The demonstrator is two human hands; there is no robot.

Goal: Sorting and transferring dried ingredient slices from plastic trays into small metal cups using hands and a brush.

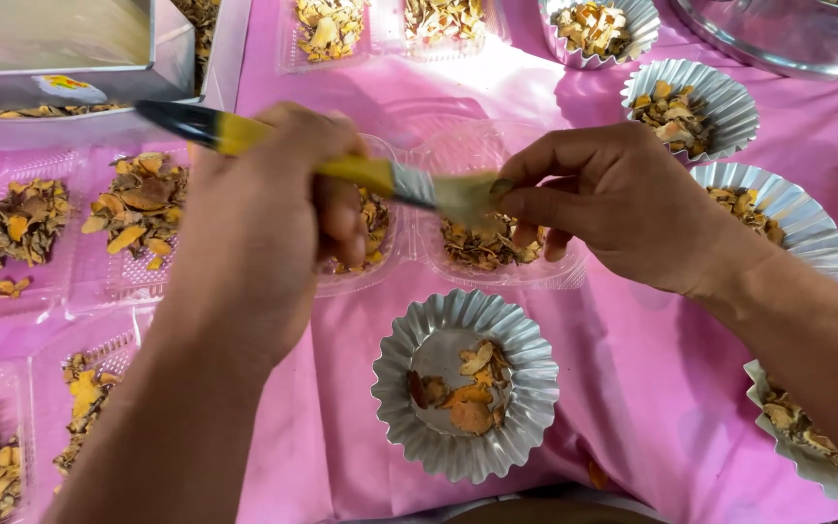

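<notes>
Left hand (264, 209) is fisted around the yellow handle of a paintbrush (341, 167) — dark handle end sticks out up-left past the knuckles, metal ferrule and pale bristles point right. Right hand (623, 209) pinches the bristle tip between thumb and fingertips (521, 199); the other fingers curl under, so that hand is closed on the bristles only.

Directly under the pinch: a clear plastic tray (506, 277) with a small pile of dried orange-brown chips. A second clear tray (366, 281) sits just left of it, mostly hidden behind the left fist.

Below both grips, nearer the camera — a fluted foil cup (466, 383) holding a few chips, not touched by either hand. More foil cups (695, 112) line up right of the right wrist. More filled trays (138, 209) lie left of the left forearm. Everything sits on a pink cloth (632, 388).
</notes>
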